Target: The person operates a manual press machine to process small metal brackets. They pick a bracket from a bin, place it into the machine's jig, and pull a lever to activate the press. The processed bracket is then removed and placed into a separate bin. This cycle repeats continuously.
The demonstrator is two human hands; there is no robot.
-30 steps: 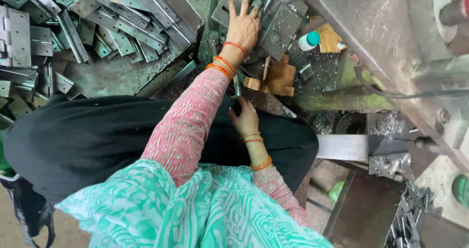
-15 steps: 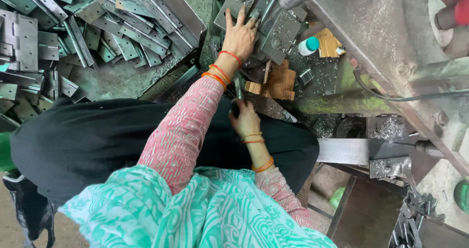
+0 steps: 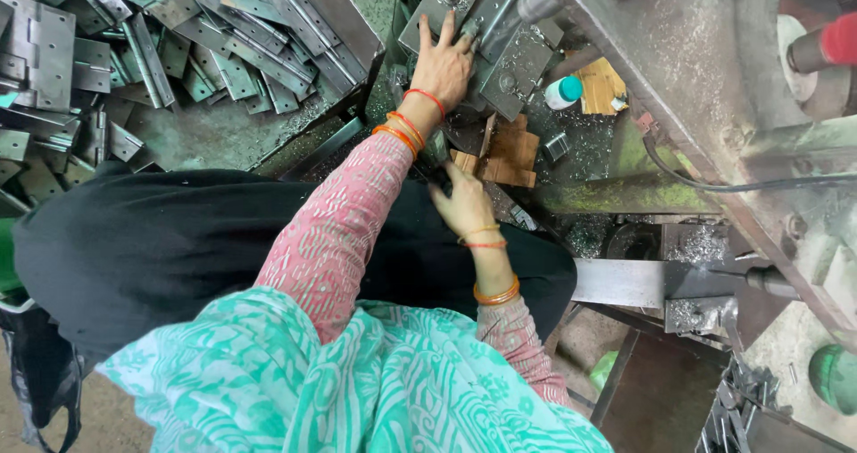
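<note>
A big grey machine (image 3: 705, 69) fills the far right, its slanted metal body running down to the right edge, with a black cable (image 3: 714, 183) hanging across its side. To the far left a tray (image 3: 353, 38) holds a heap of flat steel hinges (image 3: 134, 42), lying every way over one another. Near the camera the person's lap, in black cloth (image 3: 161, 248), spreads across the middle, with a green patterned scarf (image 3: 339, 390) nearest of all.

Between tray and machine, in the far middle, lies a small stack of grey plates (image 3: 500, 38) with holes punched in them. The left hand (image 3: 444, 65) reaches out to this stack on a pink sleeve, fingers spread apart and laid flat on the top plate; it presses rather than clasps. Orange and red bangles ring the wrist.

The right hand (image 3: 464, 205) rests nearer, at the edge of the lap just beside some wooden blocks (image 3: 504, 154). Its fingers curl downward towards something dark, but I cannot tell whether they grip it.

Right of the blocks, metal shavings lie scattered on the bench, and a small white bottle (image 3: 562, 92) with a teal cap lies just beside the plates. A green bowl (image 3: 835, 377) shows at the near right edge.
</note>
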